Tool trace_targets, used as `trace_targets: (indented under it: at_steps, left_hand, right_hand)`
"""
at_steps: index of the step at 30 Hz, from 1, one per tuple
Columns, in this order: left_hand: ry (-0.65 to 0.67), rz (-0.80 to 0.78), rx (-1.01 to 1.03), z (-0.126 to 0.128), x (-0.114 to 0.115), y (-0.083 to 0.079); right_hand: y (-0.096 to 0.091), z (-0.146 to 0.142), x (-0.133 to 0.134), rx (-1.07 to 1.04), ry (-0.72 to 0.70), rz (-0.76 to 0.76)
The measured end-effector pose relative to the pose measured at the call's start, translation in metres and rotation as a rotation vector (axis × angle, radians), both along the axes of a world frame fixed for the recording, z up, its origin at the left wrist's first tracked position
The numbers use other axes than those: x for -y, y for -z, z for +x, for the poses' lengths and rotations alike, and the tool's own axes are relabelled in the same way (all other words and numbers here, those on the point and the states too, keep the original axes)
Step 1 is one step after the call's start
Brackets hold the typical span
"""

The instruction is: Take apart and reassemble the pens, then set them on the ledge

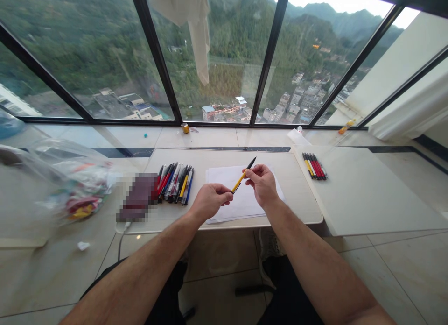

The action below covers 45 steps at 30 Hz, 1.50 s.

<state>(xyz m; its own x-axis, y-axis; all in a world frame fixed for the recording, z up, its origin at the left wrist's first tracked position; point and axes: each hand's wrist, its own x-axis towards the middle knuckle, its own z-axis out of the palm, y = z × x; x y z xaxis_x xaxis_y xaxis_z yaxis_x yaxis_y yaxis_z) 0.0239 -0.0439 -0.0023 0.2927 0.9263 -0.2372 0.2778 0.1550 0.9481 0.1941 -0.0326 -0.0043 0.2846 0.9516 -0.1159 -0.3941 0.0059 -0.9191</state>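
Over the white paper (217, 213) I hold a yellow and black pen (240, 179) with both hands, its black end slanting up to the right. My left hand (212, 200) pinches the lower end between thumb and fingers. Higher on the barrel, my right hand (262, 181) grips with its fingertips. To the left on the table lies a pile of mixed pens (175, 184) in red, blue, black, yellow and clear. A neat row of yellow, red and dark pens (314, 167) rests on the board to the right.
The low white table (301, 208) meets a pale board (378, 189) at its right. Beside the pen pile is a blurred dark-red object (138, 196) with a cable. Plastic bags (80, 180) stand at left. A small yellow can (185, 128) sits by the window.
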Motion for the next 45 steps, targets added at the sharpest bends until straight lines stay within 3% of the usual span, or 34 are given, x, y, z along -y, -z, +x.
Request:
trace_targets:
  at_steps: [12, 18, 23, 27, 31, 35, 41, 43, 45]
  left_hand:
    - [0.023, 0.036, -0.01, 0.0, 0.001, -0.004]
    - [0.0, 0.088, 0.004, 0.003, 0.001, 0.002]
    - [-0.044, 0.104, 0.015, 0.004, -0.001, 0.004]
    - [-0.005, 0.167, -0.095, 0.003, 0.001, 0.001]
    - [0.097, 0.367, -0.336, 0.0, 0.003, 0.003]
    - [0.225, 0.547, -0.484, -0.003, 0.002, 0.014]
    - [0.344, 0.601, -0.56, -0.004, 0.003, 0.017]
    - [0.367, 0.599, -0.588, -0.005, 0.003, 0.016]
    - [0.39, 0.59, -0.61, -0.004, 0.003, 0.016]
  right_hand:
    - [0.001, 0.007, -0.004, 0.06, 0.04, 0.025]
    - [0.002, 0.001, 0.002, 0.047, -0.028, 0.0]
    - [0.009, -0.004, 0.006, 0.121, -0.204, -0.052]
    - [0.011, -0.008, 0.007, 0.151, -0.231, -0.064]
    - [0.006, -0.006, 0.002, 0.147, -0.132, -0.072]
    - [0.003, 0.016, -0.008, 0.164, 0.028, -0.102]
    - [0.002, 0.084, -0.022, 0.216, 0.292, -0.205]
    - [0.003, 0.115, -0.026, 0.3, 0.37, -0.225]
    - [0.004, 0.151, -0.029, 0.536, 0.444, -0.295]
